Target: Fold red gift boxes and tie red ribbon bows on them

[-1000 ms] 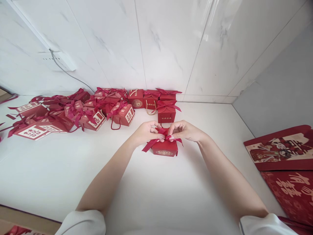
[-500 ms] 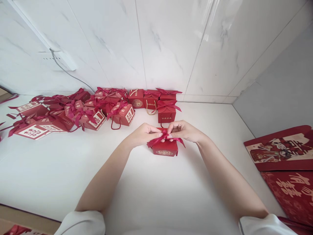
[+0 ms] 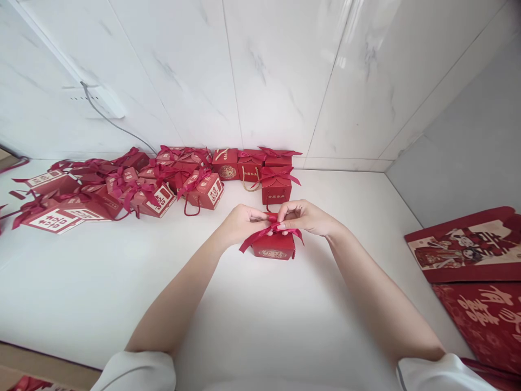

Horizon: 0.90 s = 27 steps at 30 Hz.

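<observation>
A small red gift box (image 3: 273, 247) with a gold emblem on its front stands on the white table (image 3: 260, 315). Across its top lies a dark pink ribbon (image 3: 253, 239), its two tails spreading left and right. My left hand (image 3: 244, 222) pinches the ribbon from the left side, fingers closed. From the right, my right hand (image 3: 303, 218) grips the ribbon at the middle between thumb and forefinger. Both sets of fingertips meet over the box top and partly hide the ribbon's centre. Just behind stands another red box (image 3: 277, 191) with a bow on it.
Several ribboned red boxes (image 3: 203, 190) sit in a heap along the marbled wall (image 3: 277, 81), mostly to the left. Red printed bags (image 3: 468, 250) lie at the right edge. A cable (image 3: 118, 126) runs from a wall socket. A cardboard box (image 3: 49, 361) edges in at lower left.
My fingers have shifted slightly on the ribbon, and its left tail now reaches further down and left. The box has stayed in place.
</observation>
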### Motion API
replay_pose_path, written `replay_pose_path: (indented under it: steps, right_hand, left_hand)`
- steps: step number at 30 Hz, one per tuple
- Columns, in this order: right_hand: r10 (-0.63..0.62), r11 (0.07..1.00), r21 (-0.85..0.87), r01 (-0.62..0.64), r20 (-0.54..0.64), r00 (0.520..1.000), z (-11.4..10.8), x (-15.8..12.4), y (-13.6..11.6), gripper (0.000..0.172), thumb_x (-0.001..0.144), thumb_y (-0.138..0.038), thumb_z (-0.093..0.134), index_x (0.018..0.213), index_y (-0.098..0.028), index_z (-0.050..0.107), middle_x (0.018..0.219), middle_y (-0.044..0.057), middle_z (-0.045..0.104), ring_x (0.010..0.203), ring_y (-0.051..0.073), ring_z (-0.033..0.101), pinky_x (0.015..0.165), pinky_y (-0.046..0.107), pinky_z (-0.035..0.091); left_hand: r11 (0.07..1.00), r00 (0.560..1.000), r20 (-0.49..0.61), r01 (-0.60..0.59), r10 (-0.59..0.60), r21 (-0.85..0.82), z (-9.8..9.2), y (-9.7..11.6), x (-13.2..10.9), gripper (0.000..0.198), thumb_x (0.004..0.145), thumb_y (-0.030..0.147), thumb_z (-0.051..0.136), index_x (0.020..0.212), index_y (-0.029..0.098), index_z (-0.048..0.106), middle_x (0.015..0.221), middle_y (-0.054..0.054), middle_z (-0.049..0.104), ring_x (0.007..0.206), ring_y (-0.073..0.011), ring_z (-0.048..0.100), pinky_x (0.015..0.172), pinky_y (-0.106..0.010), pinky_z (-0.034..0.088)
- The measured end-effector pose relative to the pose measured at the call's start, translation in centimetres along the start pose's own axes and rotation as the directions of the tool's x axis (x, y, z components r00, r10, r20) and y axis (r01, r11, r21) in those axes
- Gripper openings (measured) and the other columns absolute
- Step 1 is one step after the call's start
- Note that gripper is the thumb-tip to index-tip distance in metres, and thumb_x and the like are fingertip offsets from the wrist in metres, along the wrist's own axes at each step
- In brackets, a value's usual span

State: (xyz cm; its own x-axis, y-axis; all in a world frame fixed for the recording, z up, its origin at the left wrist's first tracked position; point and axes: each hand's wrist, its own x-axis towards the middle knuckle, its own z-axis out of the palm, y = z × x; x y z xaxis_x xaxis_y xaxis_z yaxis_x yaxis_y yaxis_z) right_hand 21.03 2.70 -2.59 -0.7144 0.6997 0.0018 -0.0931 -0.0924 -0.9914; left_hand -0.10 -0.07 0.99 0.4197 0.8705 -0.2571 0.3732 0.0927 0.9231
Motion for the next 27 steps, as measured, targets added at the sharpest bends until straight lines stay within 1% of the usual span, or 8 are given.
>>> replay_pose_path:
  steps: [5,9,11,14,17,21,24,27]
  right_hand:
    - [-0.011,1.0,0.011,0.011,-0.032,0.999,0.2,0.2,0.3,0.035,0.071,-0.027,0.077,0.092,-0.02,0.051,0.076,0.0,0.069,0.063,0.013,0.066,0.062,0.028,0.052]
    - [0.018,0.999,-0.041,-0.02,-0.062,0.998,0.5,0.2,0.2,0.039,0.072,-0.027,0.075,0.101,-0.02,0.051,0.079,0.0,0.067,0.063,0.014,0.065,0.061,0.027,0.052]
    - [0.022,0.996,-0.086,-0.028,-0.072,0.997,0.7,0.1,0.1,0.032,0.073,-0.029,0.074,0.096,-0.019,0.054,0.079,0.001,0.066,0.063,0.013,0.064,0.06,0.027,0.052]
    - [0.013,0.988,-0.15,-0.027,-0.091,0.996,1.1,0.1,-0.1,0.024,0.074,-0.032,0.072,0.084,-0.019,0.055,0.075,0.0,0.064,0.061,0.012,0.062,0.057,0.026,0.05]
    - [0.003,0.979,-0.2,-0.028,-0.123,0.992,1.4,0.0,-0.2,0.024,0.074,-0.034,0.072,0.08,-0.019,0.053,0.067,-0.002,0.061,0.058,0.012,0.059,0.053,0.024,0.046]
    - [-0.007,0.958,-0.283,-0.045,-0.18,0.984,1.5,0.0,-0.2,0.022,0.076,-0.034,0.069,0.079,-0.019,0.053,0.061,-0.004,0.056,0.054,0.011,0.055,0.047,0.022,0.039]
    - [0.001,0.953,-0.3,-0.049,-0.158,0.987,1.5,-0.1,-0.4,0.021,0.076,-0.032,0.069,0.087,-0.02,0.056,0.073,-0.001,0.061,0.06,0.011,0.057,0.051,0.023,0.043]
    - [0.012,0.96,-0.279,-0.038,-0.095,0.995,1.4,-0.1,-0.5,0.031,0.074,-0.03,0.071,0.1,-0.02,0.056,0.088,0.002,0.064,0.071,0.013,0.06,0.059,0.025,0.048]
  left_hand:
    - [0.998,0.996,-0.071,-0.055,0.058,0.043,0.7,-0.5,0.1,0.024,0.075,0.025,0.065,0.097,0.015,0.067,0.084,-0.007,0.073,0.079,-0.0169,0.068,0.075,-0.028,0.053]
    - [0.995,0.997,-0.012,-0.074,0.075,0.069,0.4,-0.7,0.1,0.021,0.076,0.025,0.063,0.093,0.014,0.069,0.089,-0.009,0.072,0.082,-0.0172,0.068,0.076,-0.028,0.052]
    - [0.992,0.996,0.043,-0.076,0.072,0.097,0.1,-0.5,-0.1,0.025,0.075,0.028,0.065,0.096,0.015,0.07,0.089,-0.007,0.072,0.081,-0.0171,0.066,0.072,-0.026,0.051]
    - [0.984,0.993,0.103,-0.071,0.054,0.164,-0.3,0.1,-0.5,0.028,0.077,0.037,0.064,0.095,0.016,0.071,0.079,-0.004,0.069,0.067,-0.0135,0.06,0.058,-0.023,0.045]
    - [0.984,0.994,0.107,-0.052,0.033,0.173,-0.5,0.6,-0.8,0.032,0.08,0.044,0.058,0.089,0.016,0.072,0.07,-0.002,0.064,0.057,-0.0102,0.051,0.051,-0.022,0.039]
    - [0.987,0.996,0.083,-0.053,0.041,0.152,-0.4,0.5,-0.6,0.034,0.077,0.046,0.062,0.086,0.015,0.072,0.066,0.0,0.059,0.055,-0.0093,0.046,0.05,-0.022,0.036]
    - [0.987,0.998,0.051,-0.04,0.032,0.156,-0.3,0.0,-0.3,0.036,0.079,0.048,0.059,0.083,0.015,0.072,0.06,0.001,0.053,0.053,-0.0086,0.041,0.05,-0.023,0.035]
    - [0.99,0.998,0.067,-0.029,0.02,0.136,-0.4,-0.4,-0.1,0.039,0.081,0.049,0.055,0.081,0.014,0.072,0.058,0.001,0.05,0.052,-0.0084,0.039,0.051,-0.023,0.036]
